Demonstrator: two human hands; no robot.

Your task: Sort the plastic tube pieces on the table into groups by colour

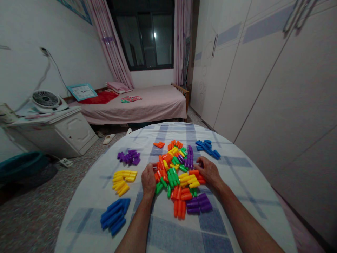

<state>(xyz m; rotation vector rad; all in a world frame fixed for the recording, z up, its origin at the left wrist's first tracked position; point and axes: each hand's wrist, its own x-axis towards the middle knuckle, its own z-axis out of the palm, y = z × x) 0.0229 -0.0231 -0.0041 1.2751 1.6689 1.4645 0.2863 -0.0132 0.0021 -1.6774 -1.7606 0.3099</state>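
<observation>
A mixed pile of bullet-shaped plastic building pieces (173,177) in orange, green, yellow and purple lies on the round table. At its left edge, my left hand (149,178) rests with loosely curved fingers beside orange pieces; its fingertips are partly hidden. My right hand (209,171) is on the opposite side, fingers bent and apart, close to a purple row (189,157) and orange pieces (198,176). Nothing shows clearly held in either hand. Nearest me are orange pieces (179,209) and a purple group (199,203).
Separate groups lie around: purple pieces (129,157), yellow pieces (123,182) and large blue pieces (115,215) on the left, blue pieces (208,148) at the back right, a few orange pieces (159,144) behind. A checked cloth (168,233) covers the table. Beyond stands a bed (147,107).
</observation>
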